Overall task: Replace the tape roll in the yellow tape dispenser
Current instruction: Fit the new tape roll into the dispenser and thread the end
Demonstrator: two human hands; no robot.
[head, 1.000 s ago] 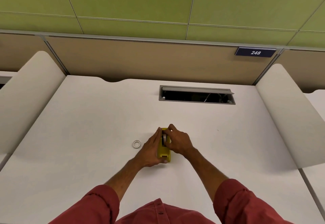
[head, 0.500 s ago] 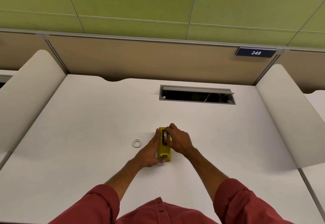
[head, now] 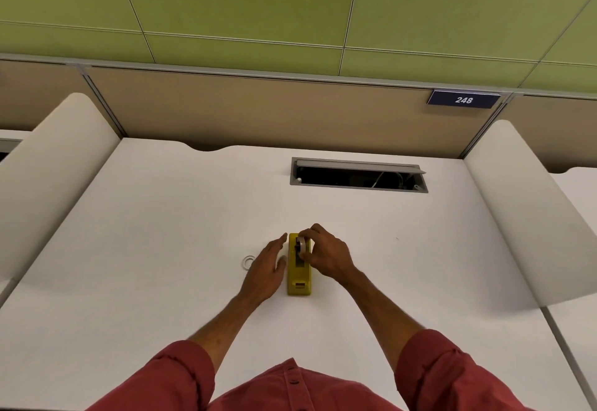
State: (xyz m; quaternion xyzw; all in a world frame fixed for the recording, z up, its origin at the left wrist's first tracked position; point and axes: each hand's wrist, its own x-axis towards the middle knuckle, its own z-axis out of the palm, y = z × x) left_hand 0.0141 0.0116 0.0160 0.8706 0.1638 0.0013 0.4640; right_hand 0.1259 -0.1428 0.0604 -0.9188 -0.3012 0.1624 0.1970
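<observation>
A: Entry, head view. Where is the yellow tape dispenser [head: 299, 268]?

B: Just below the middle of the frame, flat on the white desk [head: 161, 249], long axis running toward the top of the frame. Its cutter end is the lower end.

A: Right hand [head: 326, 257]?

B: Curled over the dispenser's upper half from the right. Index finger and thumb are pinched on a tape roll [head: 302, 245], which stands on edge in the dispenser's dark well (how deep it sits I cannot tell; the fingers cover part of it).

A: Left hand [head: 266, 270]?

B: Open, fingers straight and together, holding nothing. It lies along the dispenser's left side, fingertips near the upper left corner. Whether the palm edge touches the yellow body, I cannot tell.

A: Anything else on the desk?

B: A small white ring [head: 248, 262], left of the left hand, lying flat and apart from it. Further up, right of centre, an open cable hatch [head: 358, 176] with a grey frame. In the upper right of the frame, a dark plate [head: 463, 100] reading 248 on the tan partition [head: 258, 113].

A: Clothing?

B: Red sleeves [head: 168, 378], rolled to mid-forearm, at the bottom edge.
</observation>
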